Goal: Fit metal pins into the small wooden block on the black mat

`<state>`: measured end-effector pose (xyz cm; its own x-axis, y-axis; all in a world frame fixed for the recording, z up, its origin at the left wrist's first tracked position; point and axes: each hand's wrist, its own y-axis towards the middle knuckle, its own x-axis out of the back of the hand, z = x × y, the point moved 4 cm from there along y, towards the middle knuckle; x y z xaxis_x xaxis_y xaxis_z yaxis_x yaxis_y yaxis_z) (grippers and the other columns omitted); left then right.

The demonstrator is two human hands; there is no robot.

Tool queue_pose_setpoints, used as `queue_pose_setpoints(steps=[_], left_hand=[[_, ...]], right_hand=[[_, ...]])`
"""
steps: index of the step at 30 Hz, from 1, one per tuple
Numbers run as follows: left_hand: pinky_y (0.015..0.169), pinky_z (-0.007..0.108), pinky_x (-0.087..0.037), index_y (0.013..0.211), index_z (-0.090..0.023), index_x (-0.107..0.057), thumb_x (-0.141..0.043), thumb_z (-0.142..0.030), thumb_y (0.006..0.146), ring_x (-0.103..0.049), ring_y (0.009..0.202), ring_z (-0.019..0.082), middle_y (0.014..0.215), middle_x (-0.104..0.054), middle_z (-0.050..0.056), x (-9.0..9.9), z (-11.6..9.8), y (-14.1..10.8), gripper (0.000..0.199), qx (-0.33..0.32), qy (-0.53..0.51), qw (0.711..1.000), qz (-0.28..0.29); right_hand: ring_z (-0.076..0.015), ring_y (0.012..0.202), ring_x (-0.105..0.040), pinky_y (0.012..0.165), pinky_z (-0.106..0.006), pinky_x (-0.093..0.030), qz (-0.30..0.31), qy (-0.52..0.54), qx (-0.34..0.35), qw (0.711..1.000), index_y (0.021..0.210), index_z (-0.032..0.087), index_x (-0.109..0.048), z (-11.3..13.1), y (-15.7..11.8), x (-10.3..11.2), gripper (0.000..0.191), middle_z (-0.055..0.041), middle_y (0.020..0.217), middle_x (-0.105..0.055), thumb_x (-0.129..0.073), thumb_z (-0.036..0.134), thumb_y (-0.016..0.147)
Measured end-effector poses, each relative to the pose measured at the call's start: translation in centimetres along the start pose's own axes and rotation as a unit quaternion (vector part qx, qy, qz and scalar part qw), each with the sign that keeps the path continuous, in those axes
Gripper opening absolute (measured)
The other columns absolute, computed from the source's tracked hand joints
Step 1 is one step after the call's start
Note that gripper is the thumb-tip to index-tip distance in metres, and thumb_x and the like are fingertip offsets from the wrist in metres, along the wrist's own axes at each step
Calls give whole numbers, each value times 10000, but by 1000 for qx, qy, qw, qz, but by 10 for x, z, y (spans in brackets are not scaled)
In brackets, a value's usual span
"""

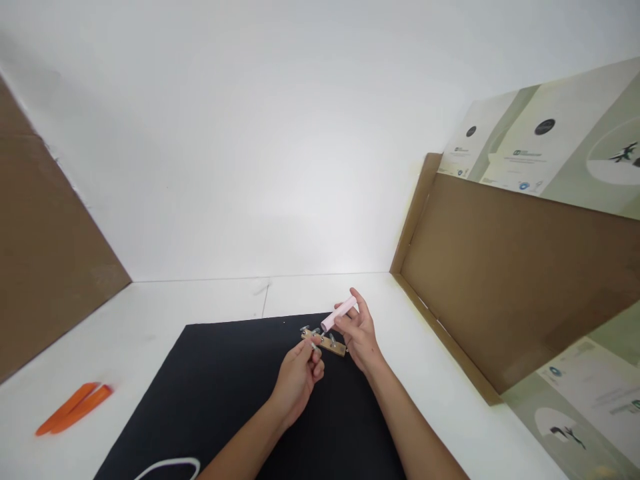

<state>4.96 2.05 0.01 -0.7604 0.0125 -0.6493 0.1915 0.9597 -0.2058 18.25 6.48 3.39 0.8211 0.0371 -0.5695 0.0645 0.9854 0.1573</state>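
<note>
Black cloth mat (210,393): L hand (297,380) fingers pinch wood strip (325,343), R hand (361,331) grips pink tube (340,313); weak pinch risks dropping strip.

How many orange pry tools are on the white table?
2: one orange pry tool and a second orange pry tool lie side by side at the left of the white table. No others show.

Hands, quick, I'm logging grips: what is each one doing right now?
Left hand: closed, pinching the wooden bar with metal fittings.
Right hand: closed, holding a pink cylindrical tool.
</note>
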Motion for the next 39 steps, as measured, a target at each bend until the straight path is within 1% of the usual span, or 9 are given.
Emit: queue_pose_setpoints(steps=[5, 8, 12, 18, 22, 25, 31, 35, 39], left_hand=[[457, 188, -253, 864, -125, -580, -780, -519, 672, -377, 422, 28, 540, -459, -87, -3, -2, -3, 482, -6, 11, 1000, 5], [451, 186, -253, 860, -128, -583, -782, -526, 667, -383, 414, 27, 539, -465, -87, -3, -1, -3, 486, -1, 12, 1000, 5], [437, 192, -252, 852, -125, -601, -756, -521, 696, -402, 394, 38, 508, -483, -78, 0, 2, -3, 453, 0, 29, 1000, -4], [474, 185, -336, 852, -119, -627, -810, -410, 673, -476, 462, 44, 602, -558, -42, 0, 1, -2, 387, 28, -2, 1000, -2], [517, 189, -391, 914, -97, -653, -837, -330, 661, -522, 516, 52, 673, -605, -10, -1, -1, -2, 391, 41, -13, 999, 8], [489, 194, -373, 865, -105, -637, -822, -388, 669, -517, 485, 58, 641, -609, -13, -1, -2, -2, 390, 28, 5, 999, 14], [448, 203, -309, 819, -138, -591, -754, -516, 694, -497, 428, 74, 538, -571, -42, 0, 0, -3, 431, 0, 58, 998, -6], [476, 203, -331, 765, -142, -572, -780, -492, 676, -504, 471, 60, 599, -565, -47, -3, -1, -2, 416, -9, 54, 998, 21], [489, 211, -344, 833, -136, -594, -787, -492, 670, -519, 484, 67, 638, -596, -31, -3, -1, -3, 437, -12, 58, 998, 26]], right_hand=[[-165, 798, -659, 749, -321, -555, -5, 21, -11, 1000, 1398, 267, -341, 2, 1, 1, 933, -23, 952, -690, -837, 156, 616], [-176, 783, -672, 752, -340, -550, -7, 28, -20, 999, 1394, 256, -331, 2, 0, 1, 925, -32, 941, -714, -830, 156, 621], [-176, 749, -676, 728, -331, -544, -13, 33, -24, 999, 1360, 236, -341, 2, 0, 1, 878, -38, 911, -735, -816, 145, 627], [-175, 720, -678, 705, -333, -547, -24, 42, -23, 999, 1299, 227, -374, 0, 0, 0, 811, -28, 870, -740, -802, 137, 615], [-148, 707, -669, 688, -287, -537, -10, 39, -28, 999, 1286, 228, -385, -1, -1, -2, 786, -19, 878, -740, -804, 142, 626], [-138, 710, -664, 683, -261, -528, -8, 44, -32, 998, 1296, 225, -375, 0, -1, -3, 810, -17, 868, -740, -812, 140, 619], [-151, 705, -666, 678, -282, -533, -15, 46, -32, 998, 1312, 219, -373, 3, -1, -4, 836, -16, 864, -736, -813, 133, 607], [-148, 700, -664, 679, -280, -533, -5, 29, -31, 999, 1298, 222, -381, 2, -2, -3, 815, -15, 869, -736, -816, 139, 613], [-144, 694, -656, 676, -271, -534, 1, 7, -23, 1000, 1308, 227, -362, 2, -2, -3, 846, -12, 860, -735, -827, 144, 606]])
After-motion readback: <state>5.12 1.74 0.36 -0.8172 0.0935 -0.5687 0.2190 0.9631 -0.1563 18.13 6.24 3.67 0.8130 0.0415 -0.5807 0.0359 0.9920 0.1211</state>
